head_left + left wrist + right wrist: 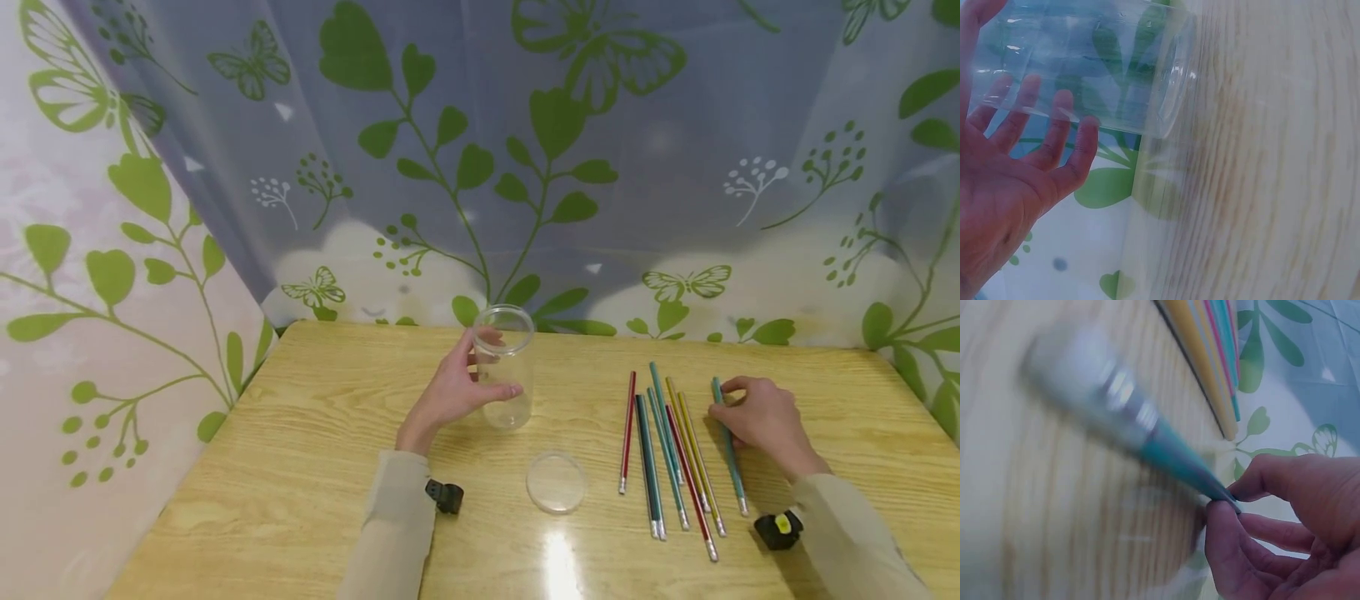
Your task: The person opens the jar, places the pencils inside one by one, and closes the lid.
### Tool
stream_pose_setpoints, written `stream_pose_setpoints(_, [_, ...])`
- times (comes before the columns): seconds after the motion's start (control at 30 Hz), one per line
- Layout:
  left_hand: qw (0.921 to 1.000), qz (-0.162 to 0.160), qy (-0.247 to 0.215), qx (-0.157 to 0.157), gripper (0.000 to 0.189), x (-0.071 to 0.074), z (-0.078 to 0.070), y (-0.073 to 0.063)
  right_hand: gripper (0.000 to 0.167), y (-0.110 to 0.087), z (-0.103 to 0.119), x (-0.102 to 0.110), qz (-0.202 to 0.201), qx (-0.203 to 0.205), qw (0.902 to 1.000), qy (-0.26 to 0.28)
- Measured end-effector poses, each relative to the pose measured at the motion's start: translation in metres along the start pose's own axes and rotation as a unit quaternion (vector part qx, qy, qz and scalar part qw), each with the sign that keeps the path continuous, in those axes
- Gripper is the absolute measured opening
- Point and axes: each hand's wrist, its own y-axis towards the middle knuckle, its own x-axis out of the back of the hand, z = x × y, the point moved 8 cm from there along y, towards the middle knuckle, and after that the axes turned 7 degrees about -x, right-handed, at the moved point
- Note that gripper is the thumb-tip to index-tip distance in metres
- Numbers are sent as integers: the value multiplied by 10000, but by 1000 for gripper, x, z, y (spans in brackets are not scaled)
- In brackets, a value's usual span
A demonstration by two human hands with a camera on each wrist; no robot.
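My left hand [457, 383] holds a clear plastic jar [506, 408], thumb on the near side and fingers round the far side. The jar is upright with its open mouth up; whether its base touches the table I cannot tell. In the left wrist view, the fingers [1057, 134] curve along the jar's wall [1129, 81]. My right hand [768, 421] pinches a teal pencil [731, 458] between thumb and fingertips. The right wrist view shows that pencil's blurred eraser end [1079, 375] close to the camera. Left of this hand lie several loose pencils [663, 450] in red, yellow, teal and dark green.
A round clear lid [556, 482] lies flat on the wooden table [300, 500], between the jar and the pencils. Behind the table hangs a curtain [450, 208] printed with leaves and butterflies. Its left part [112, 292] runs along the table's left side.
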Motion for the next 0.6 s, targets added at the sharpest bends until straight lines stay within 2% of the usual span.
stream_pose_setpoints(0.27, [10000, -6, -10, -15, 74, -1, 1, 1, 57, -11, 9, 9, -144, 143, 9993, 303])
stream_pose_setpoints(0.6, [10000, -49, -8, 69, 75, 0, 0, 0, 58, -27, 26, 29, -455, 311, 9928, 1063])
